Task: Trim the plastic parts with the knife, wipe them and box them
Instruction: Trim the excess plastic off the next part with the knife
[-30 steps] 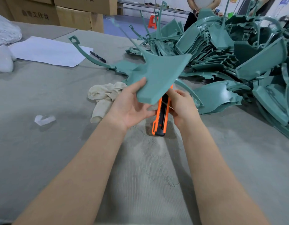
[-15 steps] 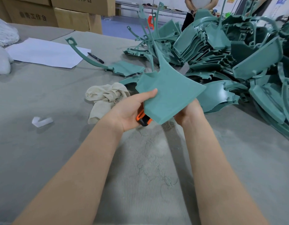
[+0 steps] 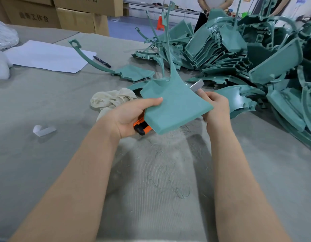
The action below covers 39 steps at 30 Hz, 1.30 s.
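A teal plastic part (image 3: pixel 175 109), a curved panel with a long thin stem rising from it, is held above the grey felt table (image 3: pixel 46 163). My left hand (image 3: pixel 132 114) grips its left edge, thumb on top. My right hand (image 3: pixel 215 105) is at the panel's right edge, shut on an orange utility knife. The knife's handle end (image 3: pixel 140 127) pokes out under the panel near my left hand, and its metal blade (image 3: pixel 197 85) shows beside the panel's upper right edge. Thin green shavings (image 3: pixel 168 180) lie on the felt below.
A big pile of teal parts (image 3: pixel 247 55) fills the right and far side. One loose part (image 3: pixel 132 73) and a beige rag (image 3: pixel 111 100) lie ahead. Paper (image 3: pixel 46 56), a pen (image 3: pixel 102 62), a white scrap (image 3: pixel 43 130), cardboard boxes (image 3: pixel 72 16) sit left. People (image 3: pixel 212 6) stand beyond.
The part has been turned so its panel lies flatter and lower. The knife, first upright in front of it, has swung beneath it, with the blade now at the right edge.
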Each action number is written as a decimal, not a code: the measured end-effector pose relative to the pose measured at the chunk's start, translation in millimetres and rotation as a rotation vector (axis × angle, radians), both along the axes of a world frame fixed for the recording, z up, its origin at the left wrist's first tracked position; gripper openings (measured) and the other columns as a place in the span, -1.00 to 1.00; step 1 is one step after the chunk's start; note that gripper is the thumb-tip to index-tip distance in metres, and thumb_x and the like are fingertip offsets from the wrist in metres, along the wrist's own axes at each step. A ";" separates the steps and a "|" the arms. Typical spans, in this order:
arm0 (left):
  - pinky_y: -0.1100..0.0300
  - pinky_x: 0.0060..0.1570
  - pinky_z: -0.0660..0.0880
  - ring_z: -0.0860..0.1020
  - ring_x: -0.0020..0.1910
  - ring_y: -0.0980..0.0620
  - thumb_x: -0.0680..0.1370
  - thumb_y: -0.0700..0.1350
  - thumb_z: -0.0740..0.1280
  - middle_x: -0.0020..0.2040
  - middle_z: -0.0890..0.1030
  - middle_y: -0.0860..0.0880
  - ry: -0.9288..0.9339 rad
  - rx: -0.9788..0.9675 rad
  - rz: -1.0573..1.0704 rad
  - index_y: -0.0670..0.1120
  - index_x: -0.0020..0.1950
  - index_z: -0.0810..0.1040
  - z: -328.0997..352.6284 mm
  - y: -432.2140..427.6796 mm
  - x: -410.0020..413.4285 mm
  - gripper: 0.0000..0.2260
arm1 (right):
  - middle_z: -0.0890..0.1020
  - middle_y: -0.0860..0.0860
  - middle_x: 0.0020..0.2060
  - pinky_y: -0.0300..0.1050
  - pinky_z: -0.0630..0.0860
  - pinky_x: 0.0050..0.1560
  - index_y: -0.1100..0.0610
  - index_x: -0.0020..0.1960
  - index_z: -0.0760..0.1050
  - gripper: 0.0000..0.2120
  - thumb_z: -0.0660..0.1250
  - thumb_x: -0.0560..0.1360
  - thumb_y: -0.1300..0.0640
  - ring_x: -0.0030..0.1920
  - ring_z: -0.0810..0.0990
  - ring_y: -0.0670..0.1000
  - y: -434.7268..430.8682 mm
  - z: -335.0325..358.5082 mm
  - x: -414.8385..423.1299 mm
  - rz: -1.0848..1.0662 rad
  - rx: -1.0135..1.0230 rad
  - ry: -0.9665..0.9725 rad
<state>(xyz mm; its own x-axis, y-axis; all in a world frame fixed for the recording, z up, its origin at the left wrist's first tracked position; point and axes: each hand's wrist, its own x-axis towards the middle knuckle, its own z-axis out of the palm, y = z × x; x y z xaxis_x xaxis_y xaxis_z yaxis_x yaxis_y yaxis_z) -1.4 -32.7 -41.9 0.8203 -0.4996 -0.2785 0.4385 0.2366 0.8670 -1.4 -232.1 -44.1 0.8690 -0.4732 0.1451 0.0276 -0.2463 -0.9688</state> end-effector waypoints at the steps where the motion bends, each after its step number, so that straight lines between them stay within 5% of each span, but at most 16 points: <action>1: 0.06 0.18 0.52 0.60 0.16 -0.02 0.32 -0.07 0.40 0.16 0.64 -0.07 0.009 0.000 0.006 -0.12 0.26 0.54 0.5 1.2 -0.1 -0.49 | 0.40 -0.03 -0.52 -0.26 0.17 -0.46 0.26 -0.26 0.56 -0.66 0.30 0.58 0.06 -0.56 0.22 -0.12 -1.1 -0.4 0.1 0.011 -0.009 -0.001; 3: 0.05 0.15 0.53 0.61 0.13 -0.03 0.36 -0.08 0.38 0.15 0.65 -0.08 0.030 0.004 0.012 -0.13 0.27 0.53 1.7 3.4 -0.7 -0.53 | 0.38 0.01 -0.50 -0.29 0.14 -0.51 0.40 -0.16 0.54 -0.60 0.30 0.58 0.03 -0.56 0.20 -0.12 -0.7 -0.4 -2.1 0.053 -0.006 -0.022; 6: 0.07 0.03 0.58 0.65 0.01 -0.01 0.46 -0.10 0.34 0.12 0.66 -0.08 0.038 0.008 0.008 -0.12 0.25 0.54 3.4 5.9 -1.4 -0.64 | 0.46 0.01 -0.48 -0.37 0.28 -0.52 0.33 -0.15 0.57 -0.63 0.32 0.57 0.00 -0.53 0.34 -0.12 1.0 0.3 -4.9 0.115 0.018 -0.025; 11: 0.13 -0.18 0.63 0.68 -0.06 0.02 0.37 -0.11 0.38 0.05 0.68 -0.06 0.019 0.020 0.004 -0.11 0.16 0.58 4.3 7.5 -3.0 -0.64 | 0.42 0.04 -0.51 -0.25 0.25 -0.43 0.23 -0.34 0.47 -0.67 0.33 0.56 0.11 -0.52 0.31 -0.06 1.8 0.1 -3.3 0.100 -0.020 0.043; 16: 0.14 -0.21 0.62 0.68 -0.05 0.01 0.50 -0.12 0.35 0.05 0.69 -0.07 0.015 0.052 0.062 -0.11 0.17 0.57 4.2 10.7 -1.2 -0.74 | 0.39 0.17 -0.35 -0.07 0.24 -0.21 0.26 -0.27 0.48 -0.72 0.27 0.58 0.16 -0.29 0.28 0.08 2.4 -0.1 -4.0 0.133 -0.053 0.079; 20: 0.11 -0.19 0.63 0.68 -0.05 -0.01 0.37 -0.12 0.40 0.04 0.69 -0.08 0.028 0.003 0.090 -0.12 0.16 0.57 5.4 14.0 -0.4 -0.63 | 0.52 0.06 -0.40 -0.16 0.45 -0.26 0.19 -0.29 0.52 -0.70 0.25 0.60 0.16 -0.33 0.43 0.02 -0.5 -1.7 -2.3 0.134 -0.041 0.083; 23: 0.11 -0.23 0.63 0.69 -0.10 -0.01 0.38 -0.13 0.39 0.01 0.70 -0.07 0.015 -0.049 0.127 -0.11 0.14 0.56 6.6 17.9 0.2 -0.66 | 0.51 -0.07 -0.49 -0.26 0.40 -0.32 0.14 -0.32 0.51 -0.69 0.25 0.60 0.16 -0.41 0.41 -0.06 -3.3 -0.9 -1.3 0.075 -0.007 0.065; 26: 0.18 -0.33 0.59 0.67 -0.18 -0.05 0.44 -0.14 0.35 -0.05 0.69 -0.10 0.038 -0.176 0.207 -0.13 0.15 0.54 11.6 21.0 0.9 -0.71 | 0.53 -0.04 -0.45 -0.21 0.37 -0.30 0.12 -0.32 0.51 -0.68 0.23 0.61 0.16 -0.42 0.41 -0.07 -5.9 -0.9 -1.8 0.042 -0.056 0.077; 30: 0.24 -0.24 0.56 0.59 -0.12 -0.02 0.47 -0.11 0.26 0.29 0.54 -0.18 0.034 -0.564 0.286 -0.23 0.41 0.38 16.7 25.4 3.4 -0.49 | 0.51 -0.13 -0.51 -0.19 0.39 -0.29 0.16 -0.32 0.53 -0.69 0.31 0.58 0.09 -0.45 0.40 -0.10 -4.9 -0.7 -3.9 0.106 -0.208 0.157; 34: 0.24 -0.09 0.53 0.57 -0.08 -0.03 0.58 -0.12 0.17 0.28 0.54 -0.23 -0.010 -0.928 0.276 -0.33 0.31 0.45 16.8 34.9 2.1 -0.62 | 0.55 -0.07 -0.46 -0.25 0.43 -0.32 0.17 -0.27 0.53 -0.76 0.33 0.57 0.16 -0.44 0.43 -0.12 2.3 1.0 -5.4 0.220 -0.294 0.245; 37: 0.21 -0.04 0.53 0.60 -0.11 -0.05 0.61 -0.11 0.14 0.25 0.55 -0.25 -0.019 -0.940 0.315 -0.36 0.08 0.60 16.3 36.1 2.6 -0.64 | 0.63 0.02 -0.27 -0.23 0.50 -0.25 0.18 -0.01 0.54 -0.89 0.26 0.56 0.32 -0.38 0.50 -0.10 6.6 1.1 -6.3 0.278 -0.301 0.282; 39: 0.19 0.01 0.51 0.61 -0.11 -0.07 0.60 -0.12 0.14 0.28 0.54 -0.23 -0.014 -0.903 0.368 -0.32 0.20 0.55 16.7 33.5 4.6 -0.65 | 0.65 0.02 -0.24 -0.13 0.53 -0.17 0.17 0.07 0.52 -0.86 0.24 0.57 0.29 -0.37 0.53 -0.08 8.3 1.0 -5.8 0.271 -0.323 0.261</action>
<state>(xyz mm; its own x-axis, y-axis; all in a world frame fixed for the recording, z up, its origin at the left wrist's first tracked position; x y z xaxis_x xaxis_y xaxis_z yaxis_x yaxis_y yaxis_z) 3.1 0.9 -25.2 0.9681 -0.2323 0.0942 0.1956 0.9349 0.2961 -7.2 -223.7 -43.2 0.9815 -0.1915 0.0079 -0.1012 -0.5529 -0.8271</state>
